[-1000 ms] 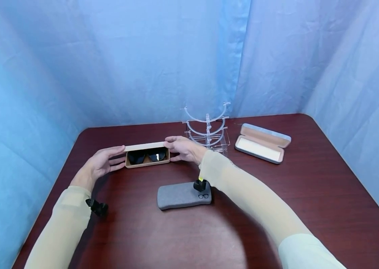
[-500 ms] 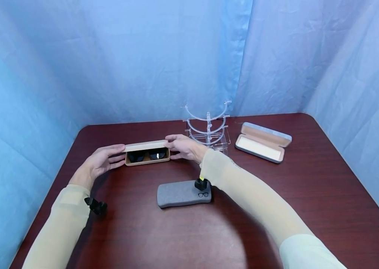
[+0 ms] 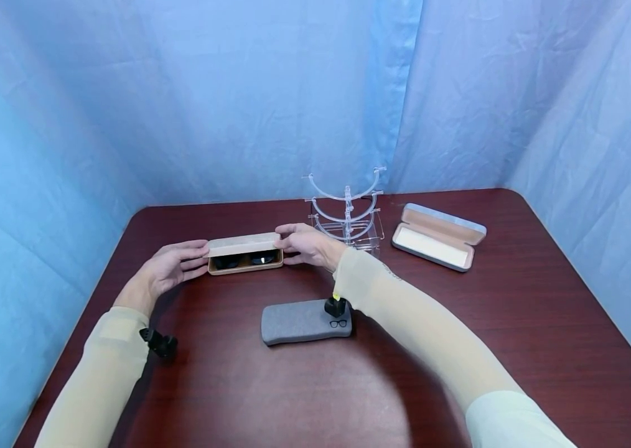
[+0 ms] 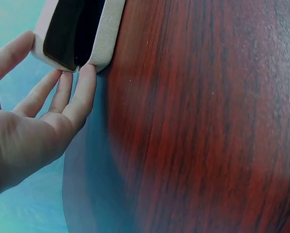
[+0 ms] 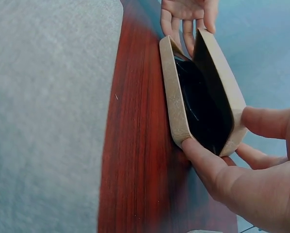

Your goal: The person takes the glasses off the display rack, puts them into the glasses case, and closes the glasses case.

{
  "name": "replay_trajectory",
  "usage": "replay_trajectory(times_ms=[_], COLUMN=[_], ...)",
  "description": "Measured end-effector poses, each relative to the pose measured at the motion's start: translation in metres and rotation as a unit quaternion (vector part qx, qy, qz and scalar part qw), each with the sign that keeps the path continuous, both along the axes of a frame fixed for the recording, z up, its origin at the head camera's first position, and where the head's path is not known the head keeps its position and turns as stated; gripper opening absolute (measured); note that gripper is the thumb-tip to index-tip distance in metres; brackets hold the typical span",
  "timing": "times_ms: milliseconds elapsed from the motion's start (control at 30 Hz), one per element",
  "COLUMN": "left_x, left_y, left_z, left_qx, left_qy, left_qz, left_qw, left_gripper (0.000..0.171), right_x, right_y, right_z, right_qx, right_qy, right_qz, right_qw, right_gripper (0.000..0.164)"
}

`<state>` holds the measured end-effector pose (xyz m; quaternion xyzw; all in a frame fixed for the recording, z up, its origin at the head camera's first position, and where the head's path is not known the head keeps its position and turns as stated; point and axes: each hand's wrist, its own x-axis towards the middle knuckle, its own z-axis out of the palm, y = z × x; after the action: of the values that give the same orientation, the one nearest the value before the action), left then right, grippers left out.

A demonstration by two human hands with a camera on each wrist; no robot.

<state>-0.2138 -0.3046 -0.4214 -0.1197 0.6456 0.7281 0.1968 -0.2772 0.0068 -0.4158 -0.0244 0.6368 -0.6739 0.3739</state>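
A beige glasses case [image 3: 244, 245] lies at the table's left centre with its lid partly lowered. Dark sunglasses [image 3: 262, 259] show through the gap; the right wrist view also shows their black shape [image 5: 196, 97] inside. My left hand [image 3: 167, 266] holds the left end, thumb at the lid and a fingertip on the base. At the opposite end my right hand [image 3: 310, 247] grips the case, its thumb on the lid [image 5: 222, 73] and a finger against the base. Closer to me, a grey glasses case [image 3: 299, 322] with a spectacles print lies shut.
Behind my right hand stands a clear tiered glasses stand [image 3: 348, 214]. Farther right, another glasses case [image 3: 433, 244] lies open with a white cloth inside. Blue curtains [image 3: 271, 99] border the dark red table [image 3: 517, 311] at the back and sides.
The lid of the beige case has come down toward me, narrowing the gap and covering more of the sunglasses. Both hands have stayed at the case's ends.
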Motion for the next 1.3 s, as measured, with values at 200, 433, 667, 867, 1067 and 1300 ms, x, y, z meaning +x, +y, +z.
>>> replay_trajectory(times_ms=[200,433,667,867,1067,1300], left_x=[0.001,0.000,-0.001,0.000,0.003,0.004], left_y=[0.002,0.001,0.001,0.002,0.008,0.030], left_z=[-0.005,-0.009,-0.010,-0.009,-0.005,0.018], left_qx=[-0.027,-0.026,-0.020,-0.015,-0.073,-0.208], left_qy=[0.005,-0.003,-0.011,-0.010,0.004,0.083], left_qz=[0.009,0.023,0.026,0.023,0.017,0.018], left_qw=[0.9996,0.9994,0.9994,0.9996,0.9972,0.9743], left_gripper=[0.074,0.073,0.073,0.075,0.073,0.064], right_x=[0.005,0.006,0.004,0.004,0.008,0.018], right_y=[-0.002,-0.002,-0.002,-0.003,-0.002,0.017], right_z=[-0.003,-0.003,-0.004,-0.005,0.000,0.026], right_qx=[0.015,0.013,0.010,0.010,0.015,0.022], right_qy=[-0.002,-0.008,-0.010,-0.010,0.004,0.074], right_qz=[-0.012,-0.019,-0.019,-0.016,0.003,0.046], right_qw=[1.000,1.000,1.000,1.000,1.000,0.996], right_gripper=[0.060,0.057,0.058,0.058,0.061,0.059])
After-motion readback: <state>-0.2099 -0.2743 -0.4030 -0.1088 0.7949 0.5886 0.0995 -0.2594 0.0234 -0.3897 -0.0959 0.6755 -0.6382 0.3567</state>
